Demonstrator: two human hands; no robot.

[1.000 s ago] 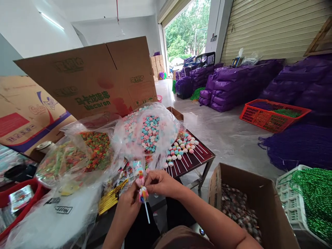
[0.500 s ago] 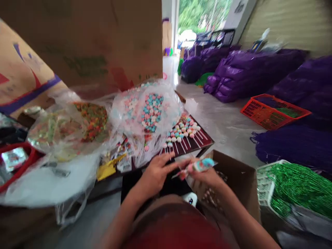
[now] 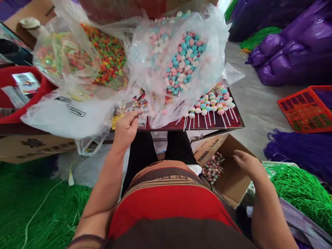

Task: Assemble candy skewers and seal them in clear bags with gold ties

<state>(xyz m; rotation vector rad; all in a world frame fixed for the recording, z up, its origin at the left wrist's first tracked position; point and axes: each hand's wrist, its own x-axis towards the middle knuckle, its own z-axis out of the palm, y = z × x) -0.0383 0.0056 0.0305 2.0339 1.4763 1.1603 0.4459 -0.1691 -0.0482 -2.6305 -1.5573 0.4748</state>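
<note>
My left hand is at the table's front edge, its fingers curled together beside small printed packets. What its fingertips hold, if anything, I cannot make out. My right hand hovers over an open cardboard box, fingers loosely stretched and nothing visible in them. Inside that box lie several small wrapped candies. Marshmallow lollipops on white sticks lie in a row at the table's right corner. Behind them, a clear bag holds loose pink, blue and white marshmallows.
To the left are a bag of colourful ring candies, a white plastic bag and a red basin. On the right stand an orange crate, green strands and purple bundles. Green strands also cover the lower left floor.
My view has tilted down. The wrapped lollipop has left my right hand, which has moved right over the box. My left hand has moved left to the packets.
</note>
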